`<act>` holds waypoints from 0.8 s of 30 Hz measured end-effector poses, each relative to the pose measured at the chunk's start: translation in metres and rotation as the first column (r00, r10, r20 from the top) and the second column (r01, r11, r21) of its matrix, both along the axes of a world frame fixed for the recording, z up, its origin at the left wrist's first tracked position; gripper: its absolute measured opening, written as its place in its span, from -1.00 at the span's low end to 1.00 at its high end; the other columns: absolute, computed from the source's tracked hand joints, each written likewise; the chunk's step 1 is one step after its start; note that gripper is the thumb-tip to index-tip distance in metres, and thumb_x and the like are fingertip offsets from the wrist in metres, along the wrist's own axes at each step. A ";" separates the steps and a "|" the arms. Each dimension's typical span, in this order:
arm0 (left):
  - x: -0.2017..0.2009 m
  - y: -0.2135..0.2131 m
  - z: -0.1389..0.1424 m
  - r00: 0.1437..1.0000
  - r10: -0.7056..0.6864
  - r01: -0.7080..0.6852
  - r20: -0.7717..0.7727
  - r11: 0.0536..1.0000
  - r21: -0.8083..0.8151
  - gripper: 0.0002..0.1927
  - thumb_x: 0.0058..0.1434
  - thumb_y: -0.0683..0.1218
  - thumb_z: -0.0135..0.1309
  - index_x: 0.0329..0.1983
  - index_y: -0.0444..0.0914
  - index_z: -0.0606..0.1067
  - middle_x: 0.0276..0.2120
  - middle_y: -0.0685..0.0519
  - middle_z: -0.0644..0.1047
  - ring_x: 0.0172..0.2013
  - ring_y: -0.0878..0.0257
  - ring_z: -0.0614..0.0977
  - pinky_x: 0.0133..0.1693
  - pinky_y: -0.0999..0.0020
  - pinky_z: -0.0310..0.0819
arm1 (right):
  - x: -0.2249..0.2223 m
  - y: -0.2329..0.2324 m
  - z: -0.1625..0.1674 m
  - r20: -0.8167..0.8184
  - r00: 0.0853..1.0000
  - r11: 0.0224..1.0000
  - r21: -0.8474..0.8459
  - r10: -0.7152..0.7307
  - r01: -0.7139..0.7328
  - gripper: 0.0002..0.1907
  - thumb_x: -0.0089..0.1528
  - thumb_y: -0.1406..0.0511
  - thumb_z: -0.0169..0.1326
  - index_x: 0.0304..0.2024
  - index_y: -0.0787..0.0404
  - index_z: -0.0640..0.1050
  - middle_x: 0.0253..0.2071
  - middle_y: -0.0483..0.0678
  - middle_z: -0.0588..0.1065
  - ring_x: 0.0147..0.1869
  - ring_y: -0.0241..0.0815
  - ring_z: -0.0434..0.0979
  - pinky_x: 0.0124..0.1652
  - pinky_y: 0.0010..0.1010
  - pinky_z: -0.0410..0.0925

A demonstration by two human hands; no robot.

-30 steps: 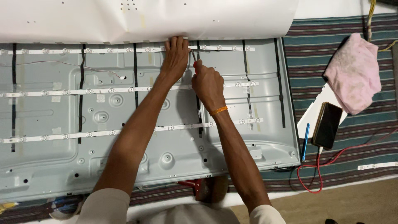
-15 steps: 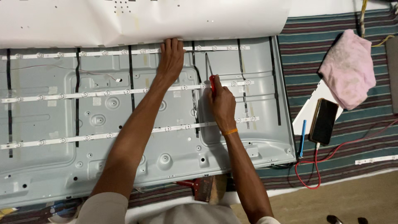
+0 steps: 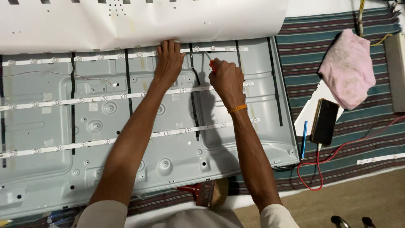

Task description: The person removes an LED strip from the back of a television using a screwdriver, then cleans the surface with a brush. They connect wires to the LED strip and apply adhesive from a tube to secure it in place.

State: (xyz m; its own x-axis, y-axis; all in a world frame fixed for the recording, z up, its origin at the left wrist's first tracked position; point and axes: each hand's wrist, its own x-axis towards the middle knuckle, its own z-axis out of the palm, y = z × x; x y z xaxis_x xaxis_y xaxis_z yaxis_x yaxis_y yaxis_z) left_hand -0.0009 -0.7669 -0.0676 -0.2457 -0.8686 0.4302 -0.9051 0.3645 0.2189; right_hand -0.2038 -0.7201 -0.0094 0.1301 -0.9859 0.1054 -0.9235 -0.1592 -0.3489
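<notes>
On a striped floor rug (image 3: 337, 139) lies a grey metal television back panel (image 3: 105, 169). At twelve o'clock, the left hand (image 3: 168, 59) presses flat on the top white LED strip (image 3: 105, 55); the right hand (image 3: 228, 80) grips a red-handled tool (image 3: 211, 64), seemingly prying, which calls for gentle leverage.

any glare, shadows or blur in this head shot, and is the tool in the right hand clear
Head view: sharp overall, evenly lit. The white sheet along the top is bright but not blown out. The right hand casts a soft shadow onto the grey metal panel beside it. The red-handled tool is mostly hidden by the fingers; its tip cannot be made out.
</notes>
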 end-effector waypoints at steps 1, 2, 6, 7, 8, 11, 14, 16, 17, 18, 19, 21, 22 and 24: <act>-0.001 0.000 0.001 1.000 0.003 -0.002 -0.029 1.000 0.011 -0.61 0.37 -0.03 0.07 0.03 -0.46 0.40 0.02 -0.26 0.38 0.04 -0.12 0.37 0.04 -0.12 0.26 | 0.001 0.006 -0.005 0.008 1.000 1.000 0.029 -0.012 0.012 -0.76 0.22 0.40 0.14 -0.04 0.19 0.60 -0.44 0.10 0.59 -0.40 0.09 0.62 -0.45 -0.10 0.41; -0.002 0.000 0.001 1.000 0.018 -0.017 -0.021 0.999 0.040 -0.62 0.38 -0.02 0.08 0.04 -0.44 0.41 0.03 -0.24 0.38 0.05 -0.11 0.37 0.07 -0.11 0.27 | 0.002 0.012 -0.011 0.016 1.000 0.998 0.056 -0.025 0.024 -0.74 0.26 0.39 0.13 0.01 0.19 0.58 -0.42 0.11 0.59 -0.39 0.07 0.63 -0.44 -0.10 0.41; -0.005 0.000 -0.001 0.999 0.046 -0.046 -0.009 0.999 0.024 -0.63 0.40 -0.02 0.11 0.05 -0.42 0.42 0.03 -0.20 0.40 0.05 -0.08 0.39 0.12 -0.06 0.29 | 0.007 0.044 -0.045 0.056 0.996 0.996 -0.046 -0.069 0.071 -0.37 0.22 0.39 0.13 0.35 0.20 0.32 -0.35 0.32 0.52 -0.54 0.17 0.58 -0.62 -0.09 0.37; -0.005 0.000 -0.001 0.999 0.042 -0.042 -0.005 0.999 -0.013 -0.62 0.39 -0.02 0.12 0.05 -0.42 0.42 0.02 -0.19 0.40 0.05 -0.08 0.39 0.12 -0.05 0.29 | 0.009 0.047 -0.053 0.052 0.996 0.996 -0.046 -0.078 0.081 -0.32 0.23 0.41 0.10 0.40 0.20 0.26 -0.34 0.33 0.51 -0.55 0.18 0.57 -0.62 -0.08 0.37; -0.005 -0.001 -0.002 0.999 0.047 -0.047 0.015 0.999 -0.017 -0.63 0.40 -0.02 0.12 0.05 -0.43 0.42 0.02 -0.20 0.40 0.05 -0.08 0.39 0.12 -0.06 0.29 | 0.009 0.047 -0.059 0.048 0.995 0.995 -0.043 -0.088 0.090 -0.28 0.24 0.42 0.07 0.44 0.19 0.20 -0.32 0.34 0.50 -0.56 0.19 0.57 -0.62 -0.08 0.37; -0.003 -0.002 -0.003 0.998 0.042 -0.041 0.046 0.999 -0.015 -0.64 0.41 -0.02 0.10 0.04 -0.43 0.42 0.01 -0.21 0.40 0.04 -0.08 0.40 0.12 -0.08 0.30 | 0.010 0.037 -0.068 0.050 0.997 0.993 -0.092 -0.064 0.069 -0.35 0.26 0.41 0.06 0.41 0.19 0.25 -0.35 0.31 0.50 -0.56 0.21 0.56 -0.61 -0.07 0.36; -0.003 -0.002 -0.003 1.000 0.029 -0.029 -0.007 0.999 0.021 -0.64 0.43 -0.03 0.08 0.06 -0.43 0.41 0.03 -0.22 0.40 0.05 -0.08 0.40 0.10 -0.08 0.30 | 0.003 0.015 -0.055 0.013 0.999 0.999 -0.014 -0.040 0.040 -0.48 0.31 0.41 0.02 0.33 0.20 0.34 -0.45 0.26 0.51 -0.55 0.13 0.58 -0.65 -0.07 0.36; -0.003 -0.002 -0.001 0.999 0.013 -0.012 -0.037 0.999 0.030 -0.64 0.48 -0.04 0.05 0.11 -0.44 0.40 0.03 -0.22 0.39 0.04 -0.07 0.40 0.10 -0.06 0.31 | -0.002 -0.006 -0.039 -0.016 1.000 1.000 -0.024 -0.013 0.012 -0.66 0.30 0.42 0.03 0.14 0.18 0.46 -0.45 0.18 0.54 -0.47 0.13 0.59 -0.55 -0.05 0.35; -0.003 -0.001 -0.001 0.999 0.020 -0.020 -0.033 1.000 0.024 -0.66 0.48 -0.04 0.04 0.09 -0.43 0.40 0.01 -0.22 0.39 0.04 -0.07 0.40 0.09 -0.07 0.31 | -0.003 -0.018 -0.029 -0.031 1.000 0.999 -0.034 0.004 -0.005 -0.74 0.29 0.42 0.04 0.04 0.17 0.53 -0.44 0.14 0.56 -0.43 0.14 0.59 -0.50 -0.03 0.35; -0.004 -0.001 0.000 0.999 0.027 -0.027 -0.025 1.000 0.013 -0.67 0.47 -0.03 0.04 0.06 -0.41 0.40 0.00 -0.22 0.39 0.04 -0.07 0.40 0.09 -0.07 0.31 | -0.002 -0.028 -0.021 -0.042 0.999 0.996 -0.084 0.028 -0.031 -0.74 0.23 0.42 0.06 -0.02 0.15 0.55 -0.45 0.13 0.56 -0.42 0.14 0.59 -0.48 -0.05 0.36; -0.003 -0.001 0.001 0.999 0.033 -0.033 -0.014 0.999 0.001 -0.68 0.47 -0.03 0.04 0.04 -0.40 0.40 -0.01 -0.22 0.39 0.04 -0.07 0.40 0.08 -0.07 0.32 | -0.001 -0.036 -0.013 -0.051 0.997 0.989 -0.135 0.051 -0.057 -0.74 0.18 0.42 0.07 -0.08 0.14 0.57 -0.46 0.12 0.56 -0.41 0.14 0.59 -0.46 -0.06 0.38; -0.003 -0.001 0.003 0.999 0.040 -0.040 -0.031 0.999 0.003 -0.70 0.47 -0.04 0.03 0.04 -0.39 0.40 0.00 -0.21 0.39 0.04 -0.07 0.40 0.04 -0.06 0.32 | 0.003 -0.036 -0.004 -0.055 0.997 0.986 -0.153 0.057 -0.064 -0.74 0.14 0.43 0.09 -0.12 0.11 0.59 -0.46 0.11 0.56 -0.40 0.15 0.59 -0.45 -0.06 0.38; -0.003 -0.002 0.004 0.998 0.045 -0.045 -0.044 0.999 0.007 -0.71 0.47 -0.04 0.03 0.03 -0.38 0.39 0.01 -0.21 0.39 0.04 -0.07 0.40 0.02 -0.05 0.32 | 0.004 -0.029 -0.003 -0.048 0.998 0.992 -0.120 0.042 -0.047 -0.73 0.16 0.43 0.08 -0.10 0.11 0.59 -0.45 0.10 0.57 -0.41 0.16 0.59 -0.46 -0.04 0.37; -0.002 -0.004 0.003 0.998 0.043 -0.043 -0.054 0.999 0.008 -0.70 0.47 -0.04 0.05 0.04 -0.39 0.40 -0.03 -0.20 0.41 0.01 -0.06 0.41 0.02 -0.03 0.33 | 0.002 -0.005 -0.005 -0.020 1.000 0.999 -0.039 0.011 -0.011 -0.71 0.20 0.41 0.11 -0.02 0.10 0.58 -0.44 0.10 0.58 -0.40 0.16 0.60 -0.47 -0.03 0.37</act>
State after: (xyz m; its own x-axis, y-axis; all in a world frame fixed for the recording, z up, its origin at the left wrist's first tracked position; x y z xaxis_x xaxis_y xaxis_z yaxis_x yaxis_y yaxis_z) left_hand -0.0028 -0.7705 -0.0643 -0.1845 -0.8807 0.4363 -0.9066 0.3239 0.2704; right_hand -0.2015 -0.7253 -0.0145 0.1433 -0.9795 0.1415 -0.9282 -0.1826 -0.3243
